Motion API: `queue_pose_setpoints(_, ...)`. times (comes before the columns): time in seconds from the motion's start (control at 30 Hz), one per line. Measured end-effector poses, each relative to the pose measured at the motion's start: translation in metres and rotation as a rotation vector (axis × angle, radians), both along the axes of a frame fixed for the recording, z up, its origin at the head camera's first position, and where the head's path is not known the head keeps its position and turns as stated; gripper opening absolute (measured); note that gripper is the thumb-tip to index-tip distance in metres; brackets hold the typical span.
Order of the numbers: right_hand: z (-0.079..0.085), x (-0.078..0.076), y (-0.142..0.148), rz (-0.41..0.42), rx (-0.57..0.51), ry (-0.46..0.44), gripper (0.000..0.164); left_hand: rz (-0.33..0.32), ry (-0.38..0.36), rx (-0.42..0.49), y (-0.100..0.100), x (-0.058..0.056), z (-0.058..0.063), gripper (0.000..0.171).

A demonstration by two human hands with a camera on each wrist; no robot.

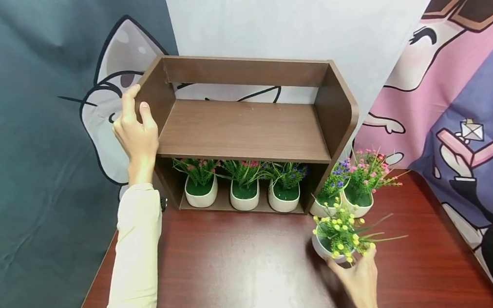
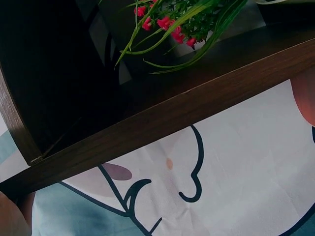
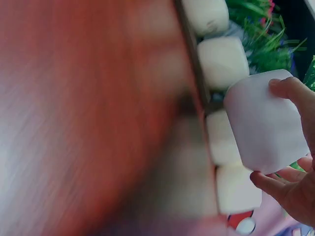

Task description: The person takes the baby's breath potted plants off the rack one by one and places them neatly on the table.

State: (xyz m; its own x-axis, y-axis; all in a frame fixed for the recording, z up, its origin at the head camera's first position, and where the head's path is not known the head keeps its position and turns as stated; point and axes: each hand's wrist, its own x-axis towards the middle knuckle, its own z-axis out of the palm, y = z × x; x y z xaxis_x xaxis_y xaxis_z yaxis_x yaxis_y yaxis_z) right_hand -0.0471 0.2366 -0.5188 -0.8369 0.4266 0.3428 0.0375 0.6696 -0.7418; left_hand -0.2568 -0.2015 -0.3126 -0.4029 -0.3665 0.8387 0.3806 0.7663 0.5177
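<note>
Surface: one glossy reddish-brown wooden counter (image 1: 240, 281), filling the lower centre of the head view, with glare near its middle.

Room: hanging cloth backdrops behind the counter — a dark teal sheet (image 1: 23, 168) at left printed with a white cartoon cat, a plain white sheet (image 1: 305, 17) at upper centre, a pink-and-purple cartoon cloth (image 1: 458, 106) at right.

Shelving: one dark brown wooden two-tier shelf unit (image 1: 244, 125), centre of frame, standing at the back of the counter. Its upper tier is bare board.

Plants — six small white ceramic pots of artificial flowers in all.
- Three in the lower tier (image 1: 242, 188), side by side, pink or purple blooms.
- Two on the counter just beside the shelf's right foot: one purple-flowered (image 1: 331, 190), one pink-flowered (image 1: 363, 183), touching each other.
- One yellow-flowered pot (image 1: 337, 236), lower right of centre, in front of that pair.

Hands: two.
- Left hand (image 1: 136, 129), cream sleeve, at the shelf's upper left corner; fingers curled over the top edge of the left side panel, gripping it.
- Right hand (image 1: 358, 276), lower right; fingers (image 3: 290, 91) and thumb wrapped round the yellow-flowered pot's white body, clear in the right wrist view.
</note>
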Motion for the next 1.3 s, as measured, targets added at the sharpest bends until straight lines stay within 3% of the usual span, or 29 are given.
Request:
queue_pose_setpoints(0.23, -0.009, 0.015, 0.037, -0.144, -0.048, -0.022, 0.088, -0.003, -0.001, 0.005, 0.000, -0.001, -0.001, 0.033)
queue_pose_setpoints(0.47, -0.009, 0.006, 0.076, -0.332, -0.079, -0.081, 0.083, -0.004, 0.002, 0.002, 0.001, -0.002, 0.000, 0.033)
queue_pose_setpoints(0.7, -0.008, -0.024, 0.110, -0.412, -0.103, -0.047, 0.081, -0.007, -0.005, 0.003, 0.001, 0.000, -0.001, 0.033)
queue_pose_setpoints(1.0, -0.011, -0.070, 0.134, -0.411, -0.116, -0.013, 0.083, -0.008, -0.004, -0.002, 0.001, -0.002, 0.001, 0.034)
queue_pose_setpoints(1.3, -0.003, -0.112, 0.153, -0.415, -0.157, 0.003, 0.085, 0.001, -0.005, -0.005, 0.000, -0.001, -0.001, 0.034)
